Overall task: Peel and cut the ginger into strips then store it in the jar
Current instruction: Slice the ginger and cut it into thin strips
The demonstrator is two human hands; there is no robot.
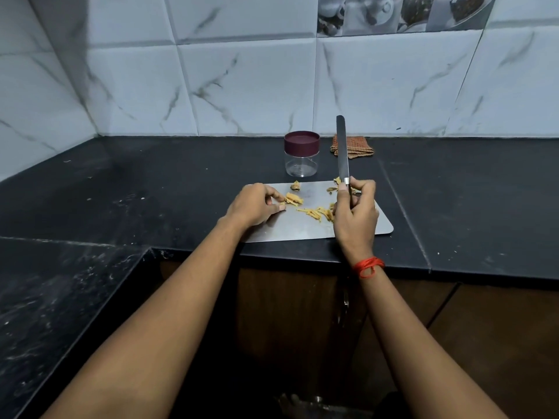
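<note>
Tiled wall [242, 86] at the back, white w/ grey veins. Black counter [151, 182] runs under it & turns a corner on my L side. Steel cutting board [302, 228] lies flat near the counter's front edge, right in front of me.

R hand [357, 219] is over the board's R part, fingers wrapped round the knife [342, 149] handle. The blade points up & away from me, off the board, crossing in front of the cloth in this view. L hand [254, 205] rests on the board's L end, fingers curled, thumb & fingertips pinching a small ginger bit [282, 203].

Jar [301, 164] stands on the counter just behind the board. It's clear plastic w/ nothing visible inside, & its maroon lid [301, 142] is on. Folded brown cloth [358, 148] sits R of the jar, by the wall.

Ginger is all on the board. A sliced ginger chunk [294, 198] lies just R of my L fingertips. The ginger strips [314, 212] lie in a loose pile btwn my hands, reaching up to the R hand. Peel scraps [295, 186] sit at the board's far edge, w/ more near the knife handle.

Red thread [368, 265] is tied round my R wrist.
</note>
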